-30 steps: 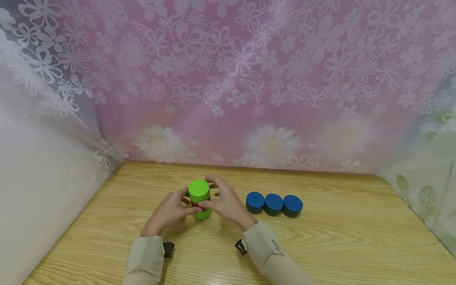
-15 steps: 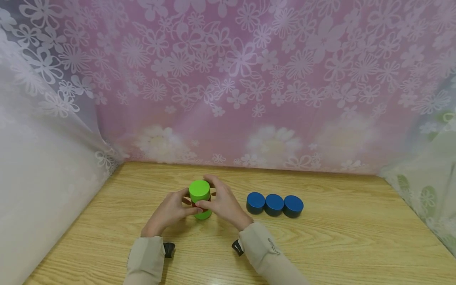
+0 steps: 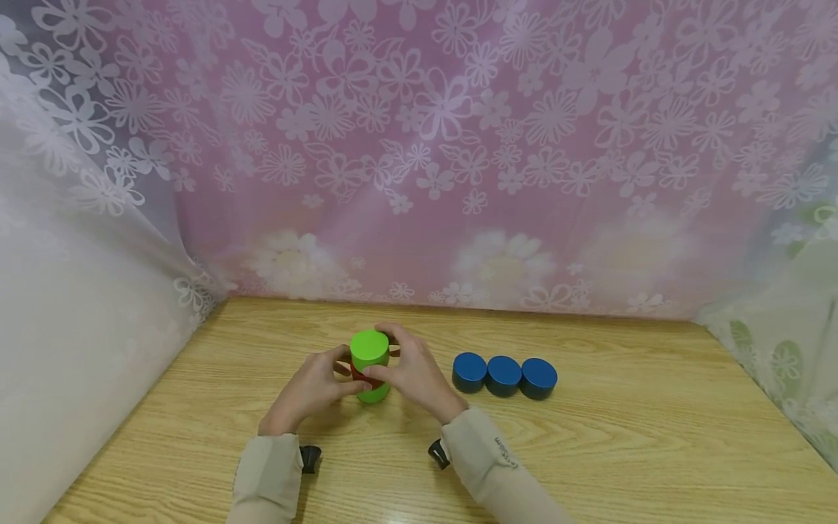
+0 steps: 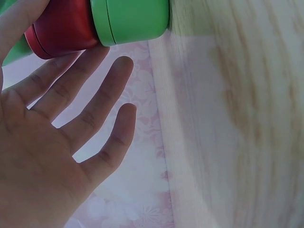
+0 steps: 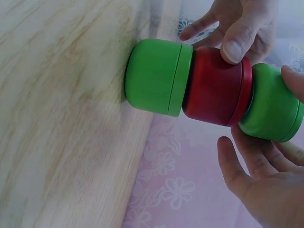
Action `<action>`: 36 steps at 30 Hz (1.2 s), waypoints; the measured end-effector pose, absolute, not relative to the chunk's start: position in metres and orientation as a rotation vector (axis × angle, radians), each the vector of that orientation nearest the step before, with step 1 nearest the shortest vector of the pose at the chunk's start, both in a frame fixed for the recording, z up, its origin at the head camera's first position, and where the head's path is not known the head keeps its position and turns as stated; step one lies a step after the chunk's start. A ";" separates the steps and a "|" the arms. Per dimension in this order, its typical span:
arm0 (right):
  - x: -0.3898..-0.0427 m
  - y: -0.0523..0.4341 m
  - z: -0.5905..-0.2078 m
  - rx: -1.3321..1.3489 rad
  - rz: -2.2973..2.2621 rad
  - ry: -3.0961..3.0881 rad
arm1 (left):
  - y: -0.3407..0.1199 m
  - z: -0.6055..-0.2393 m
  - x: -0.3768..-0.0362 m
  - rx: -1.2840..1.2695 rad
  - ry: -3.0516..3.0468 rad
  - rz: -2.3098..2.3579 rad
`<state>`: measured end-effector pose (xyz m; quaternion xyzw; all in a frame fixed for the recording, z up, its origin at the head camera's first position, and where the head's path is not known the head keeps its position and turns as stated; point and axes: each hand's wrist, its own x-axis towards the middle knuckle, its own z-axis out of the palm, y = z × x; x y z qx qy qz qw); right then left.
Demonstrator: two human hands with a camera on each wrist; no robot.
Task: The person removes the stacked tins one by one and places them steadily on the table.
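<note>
Stack (image 3: 369, 358) stands, long axis vertical — left grip (image 3: 313, 384) pinches red jar (image 5: 213, 88), right grip (image 3: 420, 377) top green jar (image 5: 269, 103).

Beige sleeves (image 3: 267, 469); dark lettering (image 3: 506, 453) on right cuff (image 3: 473, 444); black wrist-worn pieces (image 3: 310, 459).

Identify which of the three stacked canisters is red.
The middle canister, held by the left hand, is red; the bottom canister and the top canister, held by the right hand, are both green.

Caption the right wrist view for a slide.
Left hand holds the red container, right hand the upper green container; lower green container beneath.
</note>
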<state>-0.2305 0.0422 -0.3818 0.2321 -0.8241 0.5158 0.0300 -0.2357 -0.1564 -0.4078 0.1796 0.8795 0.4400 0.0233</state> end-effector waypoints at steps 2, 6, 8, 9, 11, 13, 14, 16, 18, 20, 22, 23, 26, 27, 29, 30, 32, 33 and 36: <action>-0.230 0.043 -0.381 0.714 1.588 -2.537 | -0.156 -0.408 -0.235 0.546 2.718 1.363; -0.230 0.046 -0.381 0.719 1.583 -2.528 | -0.156 -0.407 -0.235 0.530 2.716 1.363; -0.231 0.047 -0.381 0.720 1.578 -2.523 | -0.156 -0.407 -0.235 0.532 2.721 1.361; -0.231 0.047 -0.381 0.718 1.570 -2.523 | -0.156 -0.407 -0.235 0.533 2.723 1.360; -0.231 0.048 -0.381 0.710 1.564 -2.523 | -0.156 -0.407 -0.235 0.532 2.726 1.356; -0.230 0.050 -0.380 0.701 1.559 -2.528 | -0.156 -0.407 -0.235 0.525 2.726 1.356; -0.230 0.051 -0.380 0.697 1.559 -2.532 | -0.156 -0.407 -0.235 0.521 2.726 1.357; -0.230 0.053 -0.380 0.694 1.564 -2.536 | -0.155 -0.406 -0.234 0.516 2.724 1.358; -0.229 0.055 -0.380 0.689 1.573 -2.541 | -0.155 -0.406 -0.234 0.517 2.726 1.358; -0.229 0.057 -0.381 0.684 1.584 -2.541 | -0.155 -0.406 -0.234 0.521 2.726 1.359; -0.230 0.060 -0.382 0.680 1.585 -2.540 | -0.155 -0.407 -0.234 0.522 2.728 1.360; -0.230 0.061 -0.383 0.678 1.585 -2.538 | -0.155 -0.407 -0.235 0.520 2.729 1.360; -0.231 0.063 -0.383 0.682 1.566 -2.531 | -0.155 -0.406 -0.235 0.510 2.728 1.363; -0.231 0.064 -0.383 0.679 1.561 -2.530 | -0.155 -0.406 -0.235 0.505 2.730 1.362; -0.231 0.066 -0.383 0.676 1.558 -2.529 | -0.154 -0.406 -0.235 0.492 2.734 1.357; -0.231 0.067 -0.382 0.670 1.553 -2.533 | -0.154 -0.406 -0.235 0.487 2.736 1.354; -0.230 0.068 -0.381 0.657 1.551 -2.541 | -0.154 -0.406 -0.235 0.474 2.742 1.347; -0.230 0.069 -0.380 0.652 1.550 -2.545 | -0.154 -0.406 -0.235 0.471 2.745 1.345; -0.230 0.071 -0.380 0.636 1.538 -2.553 | -0.154 -0.406 -0.235 0.466 2.747 1.345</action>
